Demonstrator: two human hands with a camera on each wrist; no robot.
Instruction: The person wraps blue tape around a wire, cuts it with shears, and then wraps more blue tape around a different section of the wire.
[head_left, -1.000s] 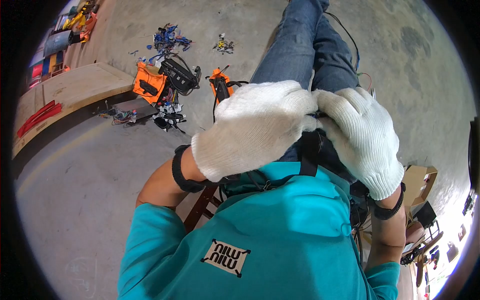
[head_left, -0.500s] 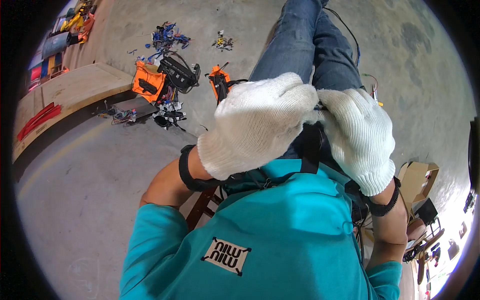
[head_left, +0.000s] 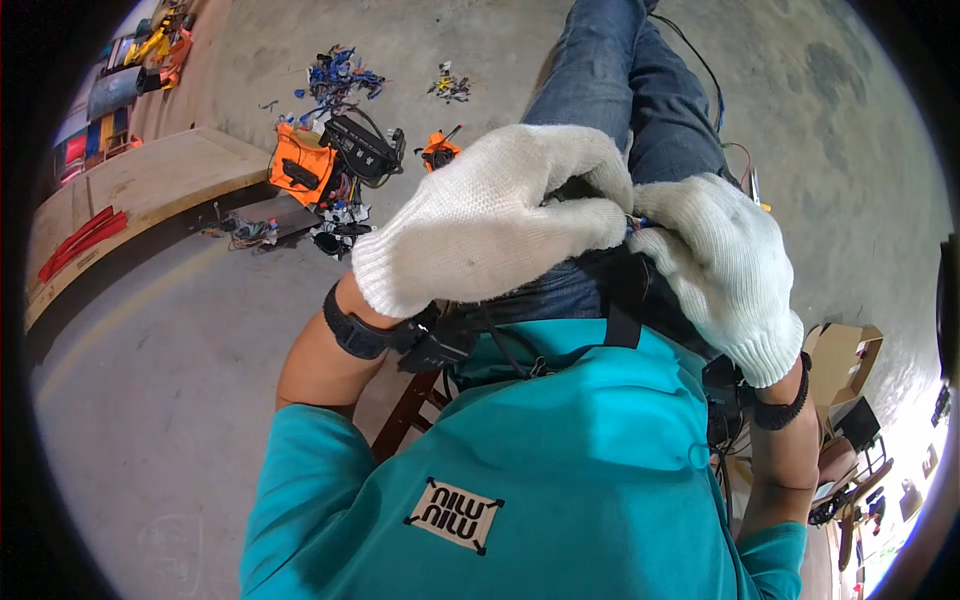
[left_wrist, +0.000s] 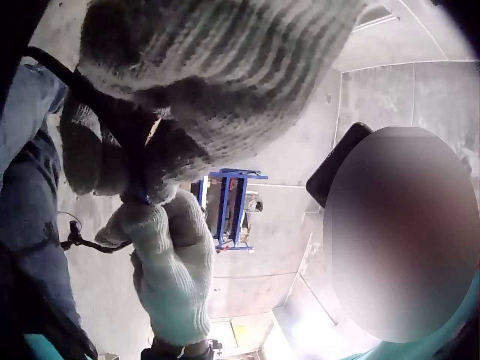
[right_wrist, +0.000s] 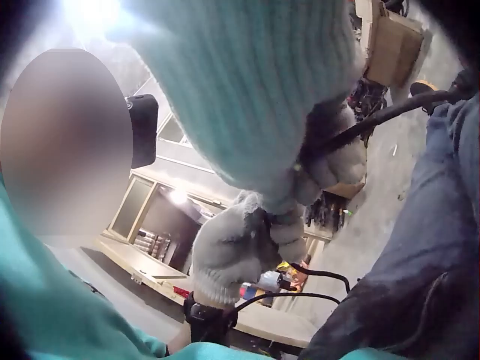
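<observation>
Both hands wear white knitted gloves and meet over the person's lap. My left hand grips a black cable between curled fingers and thumb. A dark stretch of it shows in the gap between thumb and fingers in the head view. Facing it, my right hand pinches the cable, and a length of black cable runs out of that hand in the right wrist view. Between the two sets of fingertips, small coloured wires peek out. The gloves hide most of the held part.
On the floor lie a heap of blue scraps, a small yellow-and-dark pile, a black device and orange casings. A wooden platform with red strips stands left. An open cardboard box sits right.
My left hand has turned and its thumb now stands apart from the fingers, showing the dark cable between. It covers more of the nearer orange casing. The right hand has shifted only slightly.
</observation>
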